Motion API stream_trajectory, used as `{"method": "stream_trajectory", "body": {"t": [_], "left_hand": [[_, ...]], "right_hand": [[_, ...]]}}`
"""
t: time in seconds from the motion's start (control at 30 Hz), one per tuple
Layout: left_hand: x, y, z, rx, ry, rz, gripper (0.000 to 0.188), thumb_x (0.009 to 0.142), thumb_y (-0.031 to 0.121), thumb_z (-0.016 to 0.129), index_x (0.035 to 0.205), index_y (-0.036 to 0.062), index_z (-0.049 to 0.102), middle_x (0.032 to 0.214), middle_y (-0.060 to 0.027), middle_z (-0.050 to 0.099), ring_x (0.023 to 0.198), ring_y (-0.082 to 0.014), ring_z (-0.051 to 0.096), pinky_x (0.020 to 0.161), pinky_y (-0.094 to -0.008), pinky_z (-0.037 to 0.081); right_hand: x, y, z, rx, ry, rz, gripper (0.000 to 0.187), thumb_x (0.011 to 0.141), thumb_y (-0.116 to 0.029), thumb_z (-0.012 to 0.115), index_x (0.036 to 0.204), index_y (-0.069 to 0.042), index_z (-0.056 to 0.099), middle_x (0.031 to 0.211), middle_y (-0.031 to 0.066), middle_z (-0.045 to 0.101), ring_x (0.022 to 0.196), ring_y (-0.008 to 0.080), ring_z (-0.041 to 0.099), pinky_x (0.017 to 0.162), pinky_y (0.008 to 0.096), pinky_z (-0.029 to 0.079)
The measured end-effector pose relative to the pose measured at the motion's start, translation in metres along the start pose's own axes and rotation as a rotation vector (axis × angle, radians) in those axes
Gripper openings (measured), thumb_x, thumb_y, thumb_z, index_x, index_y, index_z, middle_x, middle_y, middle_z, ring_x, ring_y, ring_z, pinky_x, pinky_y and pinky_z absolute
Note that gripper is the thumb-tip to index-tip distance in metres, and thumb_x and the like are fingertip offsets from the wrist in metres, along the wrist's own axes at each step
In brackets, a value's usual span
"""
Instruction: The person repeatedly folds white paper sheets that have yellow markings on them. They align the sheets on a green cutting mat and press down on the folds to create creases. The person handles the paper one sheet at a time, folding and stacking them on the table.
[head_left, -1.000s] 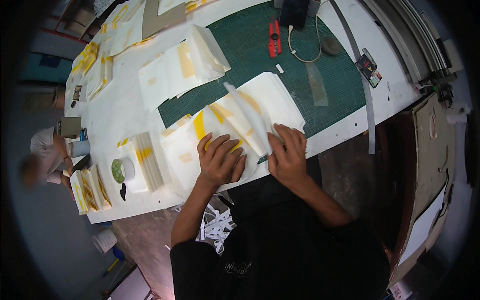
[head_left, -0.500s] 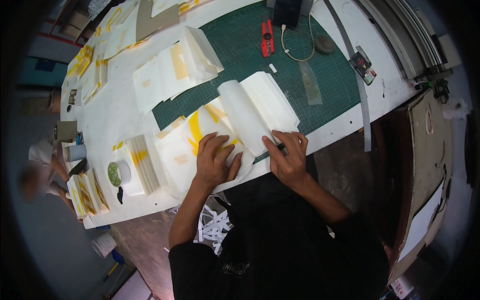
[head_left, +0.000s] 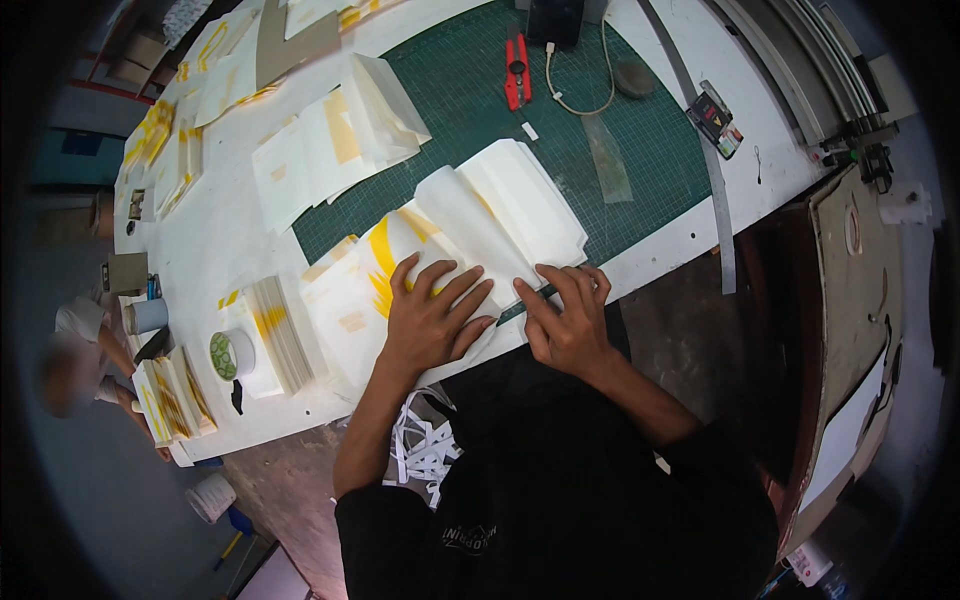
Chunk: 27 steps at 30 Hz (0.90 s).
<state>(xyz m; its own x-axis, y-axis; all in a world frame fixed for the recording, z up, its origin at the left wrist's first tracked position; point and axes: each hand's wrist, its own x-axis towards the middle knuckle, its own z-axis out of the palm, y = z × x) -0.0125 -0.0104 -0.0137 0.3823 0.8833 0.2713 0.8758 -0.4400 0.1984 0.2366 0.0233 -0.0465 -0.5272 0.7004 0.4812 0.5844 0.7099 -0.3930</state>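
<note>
My left hand (head_left: 435,318) lies with fingers spread on a white paper sheet with yellow streaks (head_left: 380,258), at the near table edge. My right hand (head_left: 568,322) touches the lower edge of the stack of white folded sheets (head_left: 535,205), its fingers bent and apart. A dark sliver shows between those fingers; I cannot make out what it is. Between the hands a curved white page (head_left: 462,215) slants across the stack, its fold partly raised. Both the stack and the streaked sheet lie partly over a green cutting mat (head_left: 650,170).
A red cutter (head_left: 517,70), a cable (head_left: 575,110) and a dark round object (head_left: 633,79) lie on the mat. More sheets (head_left: 330,140) are behind; a bundle (head_left: 275,325) and a round tub (head_left: 232,354) stand left. A metal strip (head_left: 722,220) overhangs the right edge. Another person (head_left: 88,335) is far left.
The raised page between my hands has flattened and leans lower, showing a yellow mark along the fold. My left hand's fingers have spread wider and slid slightly right across the paper.
</note>
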Motion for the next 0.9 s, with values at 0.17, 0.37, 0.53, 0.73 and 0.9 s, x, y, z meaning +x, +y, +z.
{"method": "stream_trajectory", "body": {"t": [0.17,0.37,0.53,0.73,0.9], "left_hand": [[-0.003,0.0,0.003,0.007,0.001,0.007,0.045,0.089,0.045,0.077,0.129,0.0246,0.077,0.132,0.0032,0.071,0.128,-0.0265,0.058,0.12,-0.0621,0.028],[0.0,0.004,-0.001,0.041,0.016,0.009,0.043,0.089,0.048,0.079,0.124,0.0229,0.078,0.128,0.0015,0.072,0.128,-0.0247,0.061,0.122,-0.0635,0.027],[0.001,0.002,0.0,0.022,0.01,0.027,0.042,0.088,0.047,0.08,0.122,0.0222,0.079,0.128,0.0015,0.072,0.131,-0.0254,0.06,0.123,-0.0649,0.026],[0.001,0.002,-0.001,0.0,0.011,0.03,0.041,0.087,0.046,0.081,0.119,0.0211,0.08,0.126,0.0016,0.073,0.13,-0.0258,0.061,0.122,-0.0655,0.026],[0.0,-0.001,0.001,-0.021,-0.002,0.033,0.041,0.087,0.045,0.079,0.121,0.0233,0.079,0.128,0.0019,0.071,0.13,-0.0276,0.059,0.122,-0.0654,0.024]], "right_hand": [[-0.009,-0.009,0.0,-0.036,-0.012,0.046,0.046,0.089,-0.018,0.074,0.135,-0.012,0.073,0.134,0.0162,0.057,0.124,0.0328,0.054,0.107,0.0584,0.035],[-0.011,-0.015,0.002,-0.034,-0.047,0.073,0.045,0.092,-0.02,0.074,0.137,-0.016,0.074,0.132,0.0159,0.054,0.123,0.0337,0.05,0.106,0.0587,0.033],[-0.013,-0.014,0.004,-0.038,-0.05,0.07,0.044,0.092,-0.02,0.075,0.136,-0.015,0.074,0.132,0.0164,0.054,0.123,0.0332,0.05,0.107,0.0589,0.032],[-0.015,-0.011,-0.001,-0.033,-0.015,0.064,0.042,0.095,-0.023,0.075,0.136,-0.015,0.074,0.132,0.0164,0.054,0.124,0.0328,0.05,0.106,0.0581,0.032],[-0.015,-0.011,-0.001,-0.037,0.021,0.066,0.042,0.096,-0.027,0.077,0.136,-0.015,0.074,0.132,0.0161,0.054,0.123,0.0327,0.05,0.105,0.0571,0.033]]}}
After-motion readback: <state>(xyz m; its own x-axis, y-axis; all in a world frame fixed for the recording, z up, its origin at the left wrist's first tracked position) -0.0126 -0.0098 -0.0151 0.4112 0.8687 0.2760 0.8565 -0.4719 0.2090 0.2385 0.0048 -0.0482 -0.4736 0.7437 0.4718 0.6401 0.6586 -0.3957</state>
